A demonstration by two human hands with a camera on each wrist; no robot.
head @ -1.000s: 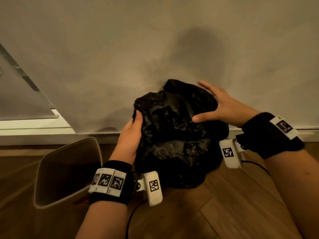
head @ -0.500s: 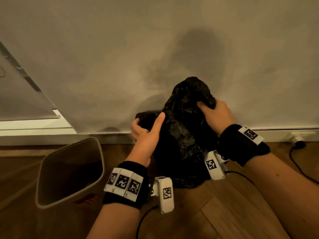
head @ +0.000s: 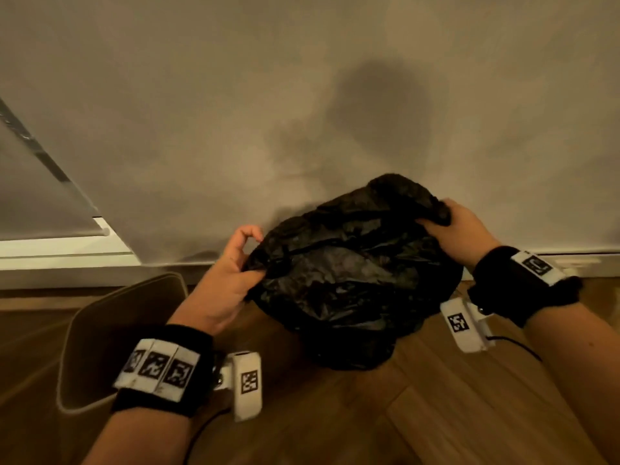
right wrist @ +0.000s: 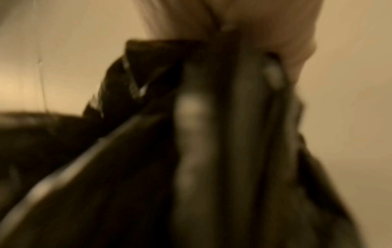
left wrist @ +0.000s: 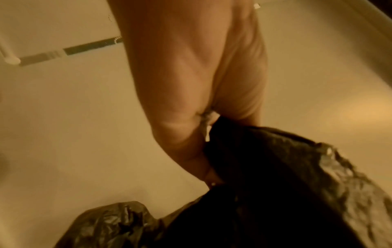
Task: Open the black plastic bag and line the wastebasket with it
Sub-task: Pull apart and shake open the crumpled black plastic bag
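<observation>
Looking down from the head view: you hold the black bag (head: 352,273) up in front of the wall (head: 235,112), above the wood floor (head: 436,414). Your left hand (head: 231,280) pinches the bag's left edge between thumb and fingers, with one finger curled free above the plastic. Your right hand (head: 459,229) is clenched on a bunch of plastic at the bag's upper right corner. The bag is stretched between the two hands, crumpled, its lower part sagging toward the floor. The wastebasket (head: 73,347) stands on the floor at lower left, beside your left wrist, apart from the bag and unlined, its mouth open toward you. A white baseboard (head: 67,263) runs along the foot of the wall behind it.

Left wrist view: the left hand (left wrist: 191,75) grasps a fold of the bag (left wrist: 275,184) at the fingertips; wrinkled plastic spreads below and to the right, pale wall behind.

Right wrist view: blurred. The right hand (right wrist: 265,25) shows at the top edge, closed on gathered black plastic (right wrist: 148,151) that fills most of the picture. Single fingers cannot be told apart.
</observation>
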